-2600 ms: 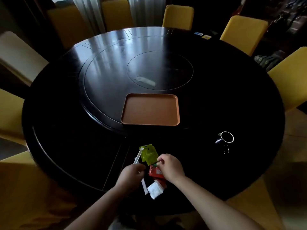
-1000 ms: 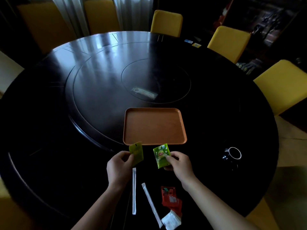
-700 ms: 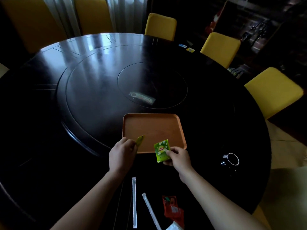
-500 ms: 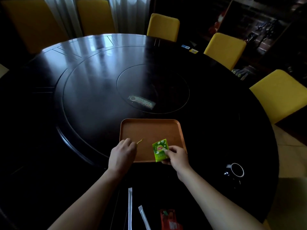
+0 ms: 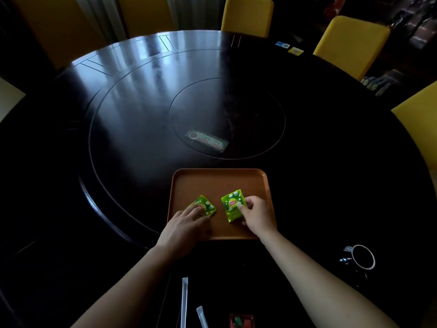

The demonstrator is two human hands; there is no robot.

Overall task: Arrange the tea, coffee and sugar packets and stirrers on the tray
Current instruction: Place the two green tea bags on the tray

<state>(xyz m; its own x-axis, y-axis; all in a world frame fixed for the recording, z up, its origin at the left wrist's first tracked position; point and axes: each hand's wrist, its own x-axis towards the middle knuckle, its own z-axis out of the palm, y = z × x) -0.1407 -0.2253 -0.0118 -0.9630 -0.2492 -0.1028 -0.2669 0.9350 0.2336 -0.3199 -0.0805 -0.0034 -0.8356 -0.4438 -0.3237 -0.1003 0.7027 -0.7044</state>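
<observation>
An orange-brown tray (image 5: 220, 181) lies on the dark round table in front of me. Two green tea packets are on it. The left tea packet (image 5: 205, 205) lies flat under the fingertips of my left hand (image 5: 186, 223). The right tea packet (image 5: 233, 204) is pinched at its right edge by my right hand (image 5: 256, 216), slightly tilted over the tray floor. Near the table's front edge lie two white wrapped stirrers (image 5: 184, 301) (image 5: 202, 316) and a red packet (image 5: 241, 320), partly cut off by the frame.
A black mug with a white rim (image 5: 361, 258) stands to the right of the tray. A flat remote-like item (image 5: 207, 142) lies in the table's centre disc. Yellow chairs (image 5: 350, 36) ring the table. Two small cards (image 5: 289, 48) lie at the far edge.
Both hands carried the green tea packets forward from the table's front edge onto the tray. The left packet now lies flat there. The camera view has shifted forward.
</observation>
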